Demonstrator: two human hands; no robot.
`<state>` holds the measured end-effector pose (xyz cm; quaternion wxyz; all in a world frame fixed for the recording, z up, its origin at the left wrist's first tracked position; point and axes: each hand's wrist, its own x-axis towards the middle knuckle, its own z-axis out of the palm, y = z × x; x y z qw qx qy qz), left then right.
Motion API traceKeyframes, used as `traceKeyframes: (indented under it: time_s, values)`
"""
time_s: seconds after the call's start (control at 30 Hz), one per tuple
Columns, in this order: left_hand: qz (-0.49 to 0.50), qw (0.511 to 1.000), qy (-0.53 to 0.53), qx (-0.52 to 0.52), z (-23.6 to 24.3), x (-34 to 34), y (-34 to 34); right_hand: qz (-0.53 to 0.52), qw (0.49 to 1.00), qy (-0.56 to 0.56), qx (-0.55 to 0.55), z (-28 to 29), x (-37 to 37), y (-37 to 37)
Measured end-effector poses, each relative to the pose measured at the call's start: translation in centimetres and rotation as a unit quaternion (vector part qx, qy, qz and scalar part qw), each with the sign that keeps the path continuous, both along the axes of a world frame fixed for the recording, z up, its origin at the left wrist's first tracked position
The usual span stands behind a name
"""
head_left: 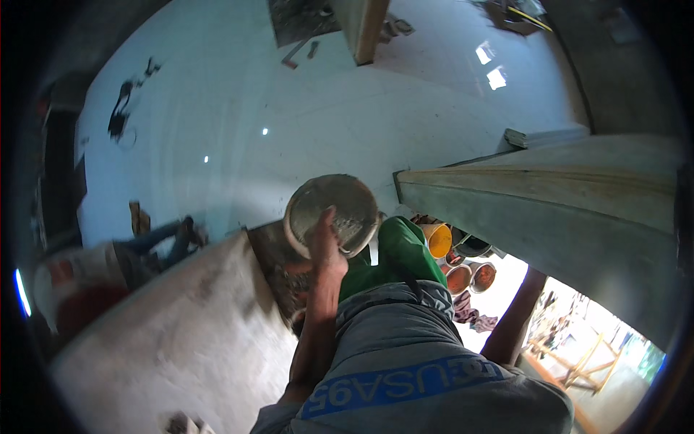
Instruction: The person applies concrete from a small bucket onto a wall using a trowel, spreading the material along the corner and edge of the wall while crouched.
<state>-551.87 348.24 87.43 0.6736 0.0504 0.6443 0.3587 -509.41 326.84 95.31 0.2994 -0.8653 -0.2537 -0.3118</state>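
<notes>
A: What is nearest the camera?

B: A grey sleeve [405,347] with a blue printed band, low in the view. One bare forearm runs up from it to a hand [327,242]. I cannot tell for sure whether it is the left or the right one; only one hand shows.

A: And its grip?

B: The grip is spread flat, fingers pressed against the round metal pan [334,214]. Whether the fingers curl over the rim I cannot tell.

A: Where is the pan relative to the grip?

B: Just above and around the fingertips, touching them, held up in the air near the picture's middle. It is one pan, grey and smeared. Being round it has no long axis; its open face tilts toward the camera.

A: What lies beyond?

B: A green cloth [401,253] just right of the pan. Further right, three or four orange-stained buckets [463,267] stand close together. A whitish plastered wall [188,333] spreads lower left, a concrete beam [564,210] runs across the right, and the pale ceiling [289,116] lies farthest off.
</notes>
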Motion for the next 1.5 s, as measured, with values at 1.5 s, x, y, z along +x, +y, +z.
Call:
traceKeyframes:
  time_s: [1.5]
  values:
    - [-0.437,0.884,-0.132,0.102,-2.1,74.2,58.1,-0.474,0.513,0.677,0.233,-20.7,-2.1,23.0]
